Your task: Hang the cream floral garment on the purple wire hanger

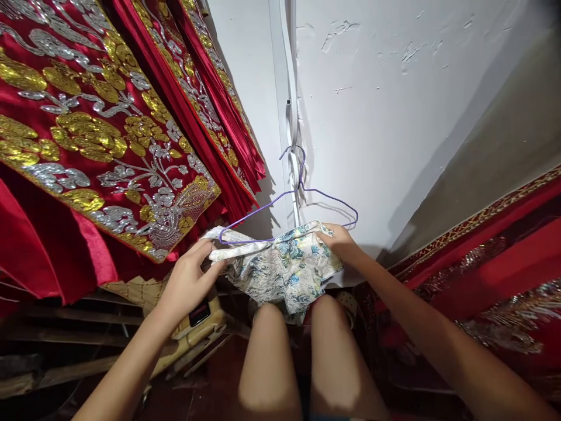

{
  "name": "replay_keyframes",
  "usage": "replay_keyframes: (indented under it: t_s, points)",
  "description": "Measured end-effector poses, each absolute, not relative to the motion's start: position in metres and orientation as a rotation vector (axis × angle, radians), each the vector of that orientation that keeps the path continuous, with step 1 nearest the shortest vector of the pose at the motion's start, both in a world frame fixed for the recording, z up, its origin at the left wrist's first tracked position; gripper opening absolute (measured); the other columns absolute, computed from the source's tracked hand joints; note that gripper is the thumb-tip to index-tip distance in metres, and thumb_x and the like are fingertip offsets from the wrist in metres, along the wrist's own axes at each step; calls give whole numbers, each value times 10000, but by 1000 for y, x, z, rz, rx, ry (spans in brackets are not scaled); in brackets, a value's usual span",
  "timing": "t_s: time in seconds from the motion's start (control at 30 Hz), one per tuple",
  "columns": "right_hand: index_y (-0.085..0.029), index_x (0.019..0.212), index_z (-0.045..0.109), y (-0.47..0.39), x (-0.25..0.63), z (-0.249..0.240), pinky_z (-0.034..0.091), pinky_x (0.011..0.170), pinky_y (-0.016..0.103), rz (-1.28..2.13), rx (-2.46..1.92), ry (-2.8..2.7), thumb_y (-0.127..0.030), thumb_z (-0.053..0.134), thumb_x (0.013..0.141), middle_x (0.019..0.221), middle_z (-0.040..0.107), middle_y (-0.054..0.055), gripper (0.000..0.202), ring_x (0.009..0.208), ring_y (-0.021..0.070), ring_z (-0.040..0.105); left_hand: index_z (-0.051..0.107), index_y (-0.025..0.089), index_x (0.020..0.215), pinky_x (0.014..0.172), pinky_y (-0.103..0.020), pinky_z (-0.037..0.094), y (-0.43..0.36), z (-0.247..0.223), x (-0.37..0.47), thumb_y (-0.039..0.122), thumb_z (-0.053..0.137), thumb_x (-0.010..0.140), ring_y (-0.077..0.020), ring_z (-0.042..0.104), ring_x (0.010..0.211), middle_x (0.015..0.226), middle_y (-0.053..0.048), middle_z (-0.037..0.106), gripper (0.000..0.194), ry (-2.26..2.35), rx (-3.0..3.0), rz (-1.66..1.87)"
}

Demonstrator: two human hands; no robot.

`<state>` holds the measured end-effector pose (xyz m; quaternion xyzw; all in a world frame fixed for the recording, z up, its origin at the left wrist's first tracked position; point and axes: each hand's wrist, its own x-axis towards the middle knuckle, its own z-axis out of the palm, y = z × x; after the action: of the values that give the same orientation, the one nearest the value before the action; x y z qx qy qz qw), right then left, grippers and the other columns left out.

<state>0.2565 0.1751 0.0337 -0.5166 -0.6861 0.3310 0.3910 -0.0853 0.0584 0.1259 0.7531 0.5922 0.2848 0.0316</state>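
Observation:
A white garment with a blue and yellow floral print (289,272) hangs partly around a purple wire hanger (263,209). The hanger's hook is caught on a white strap or rail (291,117) on the wall. My left hand (190,275) pinches the garment's left edge near the hanger's left end. My right hand (339,241) grips the top edge on the right, its fingers partly behind the cloth. The hanger's right end shows bare above my right hand.
Red cloths with gold and silver embroidery (105,128) hang at the upper left. More red embroidered fabric (504,286) is at the right. A bamboo chair (197,336) with a dark phone-like object (200,314) stands at lower left. Behind is a white wall (372,117).

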Motion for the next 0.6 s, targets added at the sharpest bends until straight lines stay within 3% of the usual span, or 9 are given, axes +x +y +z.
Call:
replay_keyframes:
  t_s: [0.1,0.23,0.33,0.47,0.53,0.6]
  points:
    - [-162,860,726,173,258,35,438,668,304,886,-1314,-1735,-438,585,835,825,727,74,311,787,248,606,503,213,740,733,-292,462,56,133,-80,448,485,916,-215,581,809,857,-43,623,294,1886,2275,931]
    - [-173,799,705,165,258,36,409,608,287,905,-1344,-1694,-445,595,827,757,694,53,295,710,215,573,570,196,843,716,-277,445,64,141,-56,393,489,936,-200,589,808,880,-32,652,233,1826,2244,1075]
    - [-184,708,653,152,256,38,391,572,283,895,-1363,-1666,-458,601,821,666,637,32,300,636,187,522,615,197,1033,779,-303,470,79,149,-31,359,511,947,-226,643,888,995,-49,706,211,1809,2307,1087]
    - [-204,616,587,135,256,44,392,571,287,840,-1332,-1670,-428,614,806,610,579,11,295,617,175,483,573,196,1341,851,-375,497,112,156,-13,325,493,960,-298,691,1007,1179,-109,733,410,1824,2448,882]
    - [-208,647,615,130,262,46,421,606,295,794,-1318,-1658,-401,590,812,634,592,14,255,655,189,515,634,172,1288,892,-381,498,127,155,-14,318,451,974,-309,698,1046,1185,-123,745,392,1698,2493,823]
    - [-206,824,708,128,274,48,480,710,312,718,-1304,-1588,-367,568,810,777,673,43,214,808,232,599,694,157,1175,908,-358,499,137,154,-18,345,433,983,-298,703,1045,1149,-117,760,374,1546,2494,814]
